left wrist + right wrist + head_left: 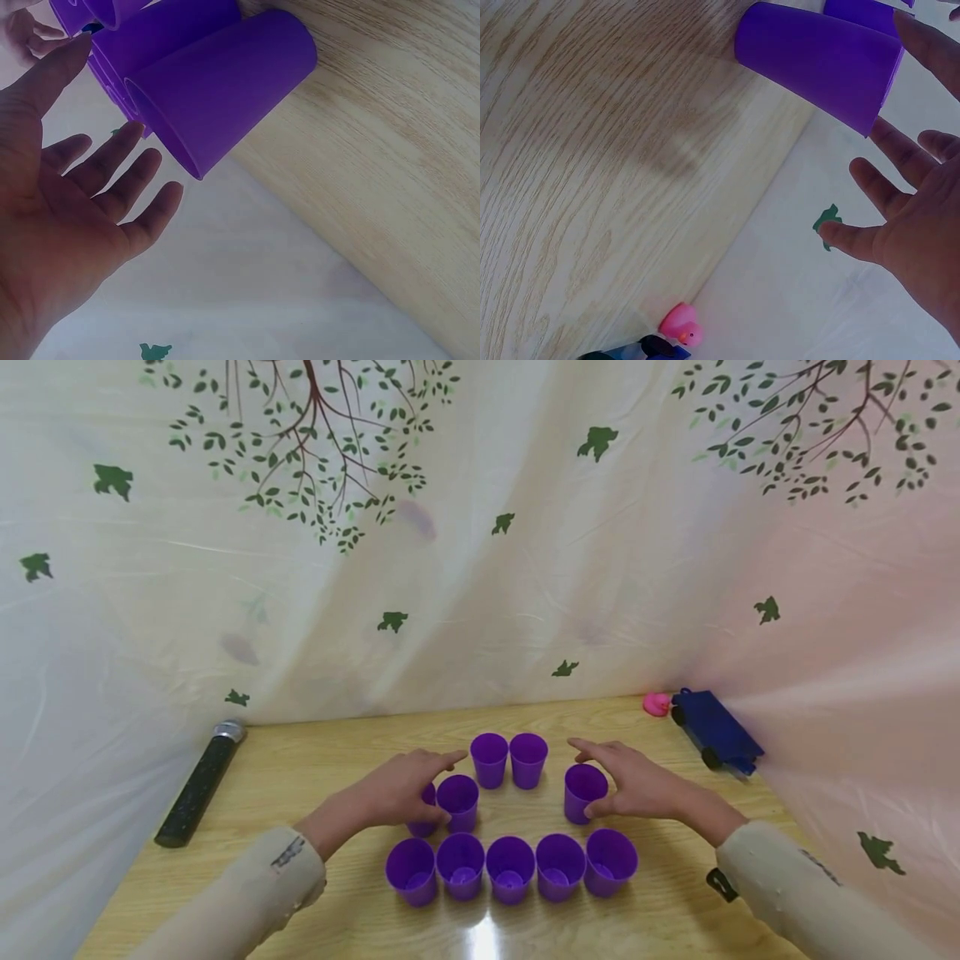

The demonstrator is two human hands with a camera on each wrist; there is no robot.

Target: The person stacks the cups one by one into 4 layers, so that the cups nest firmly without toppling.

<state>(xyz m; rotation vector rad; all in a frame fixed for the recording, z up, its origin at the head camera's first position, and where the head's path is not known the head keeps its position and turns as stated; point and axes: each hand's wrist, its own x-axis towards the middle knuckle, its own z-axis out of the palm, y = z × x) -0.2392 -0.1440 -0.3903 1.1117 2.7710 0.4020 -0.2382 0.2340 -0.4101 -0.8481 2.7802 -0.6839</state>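
Note:
Purple plastic cups stand upright in rows on the wooden table. My left hand hovers over a partly hidden cup at the left of the middle row, beside another cup. Its fingers are spread and loosely bent near the rims, gripping nothing in the left wrist view. My right hand is around the lone cup at the right of that row. In the right wrist view its fingers are spread, with thumb and one fingertip right at the rim of the cup.
Several cups form the front row; two cups stand at the back. A black microphone lies left. A pink duck and a blue toy vehicle sit back right, near the leaf-print curtain. A small black object lies by the right sleeve.

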